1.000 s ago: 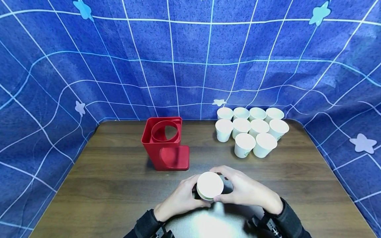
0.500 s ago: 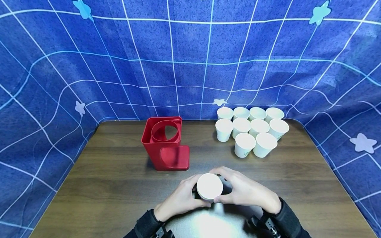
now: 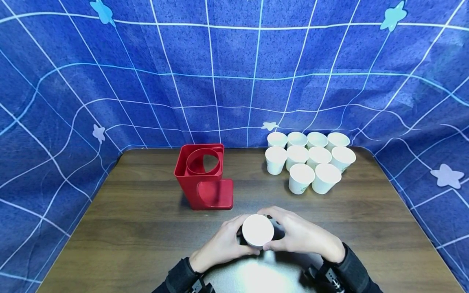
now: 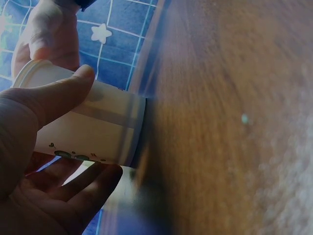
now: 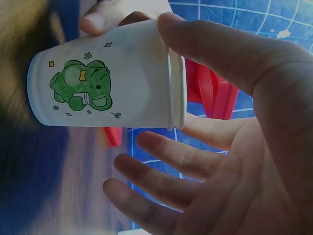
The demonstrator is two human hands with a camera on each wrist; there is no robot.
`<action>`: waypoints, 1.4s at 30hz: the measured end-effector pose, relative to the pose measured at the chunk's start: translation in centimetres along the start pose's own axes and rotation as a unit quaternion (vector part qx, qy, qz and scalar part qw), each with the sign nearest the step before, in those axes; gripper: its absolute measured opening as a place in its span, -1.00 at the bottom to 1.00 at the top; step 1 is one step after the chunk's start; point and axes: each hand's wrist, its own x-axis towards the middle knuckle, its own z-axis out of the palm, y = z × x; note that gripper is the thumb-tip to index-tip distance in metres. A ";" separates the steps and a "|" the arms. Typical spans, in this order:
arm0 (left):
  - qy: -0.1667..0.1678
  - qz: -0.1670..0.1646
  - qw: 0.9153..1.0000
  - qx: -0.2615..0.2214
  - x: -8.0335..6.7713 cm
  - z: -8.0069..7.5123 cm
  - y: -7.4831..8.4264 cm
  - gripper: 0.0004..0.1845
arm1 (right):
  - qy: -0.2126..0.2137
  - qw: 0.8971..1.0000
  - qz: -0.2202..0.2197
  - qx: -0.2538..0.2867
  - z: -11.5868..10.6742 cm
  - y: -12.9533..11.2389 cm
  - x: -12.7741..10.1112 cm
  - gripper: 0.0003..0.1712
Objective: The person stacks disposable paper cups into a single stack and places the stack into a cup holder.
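Observation:
At the table's front centre both hands hold a white paper cup (image 3: 258, 230) that stands upright on the wood. My left hand (image 3: 234, 238) wraps its left side, and the thumb (image 4: 63, 93) lies along the wall. My right hand (image 3: 279, 230) grips the right side with its thumb (image 5: 205, 44) on the rim. The right wrist view shows a green elephant print (image 5: 80, 88) and a doubled rim, as of two nested cups. The right hand's lower fingers (image 5: 161, 152) stand off the cup.
A red plastic cup holder (image 3: 203, 175) with a round opening stands mid-table, left of centre. Several white paper cups (image 3: 311, 162) cluster at the back right. A blue checked cloth (image 3: 234, 81) hangs behind and beside the brown wooden table (image 3: 139, 228).
The held cup's top has sunk slightly, and the coloured rim that showed beneath it a second ago is hidden. Both hands have stayed in place.

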 end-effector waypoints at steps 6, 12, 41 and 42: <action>0.004 0.010 1.000 0.003 0.0 0.1 0.0 -0.15 | -0.003 1.000 -0.005 0.003 0.2 0.0 -0.1 -0.26; 0.003 0.017 1.000 0.006 -0.1 0.2 -0.2 -0.14 | 0.004 0.999 -0.027 -0.023 0.4 0.0 -0.1 -0.25; 0.016 0.013 1.000 0.020 0.3 0.3 -0.3 -0.13 | 0.247 0.943 -0.049 -0.216 -5.8 0.9 -2.1 0.01; 0.016 0.013 1.000 0.020 0.3 0.4 -0.3 -0.13 | 0.255 0.940 -0.048 -0.221 -6.0 1.1 -2.2 0.02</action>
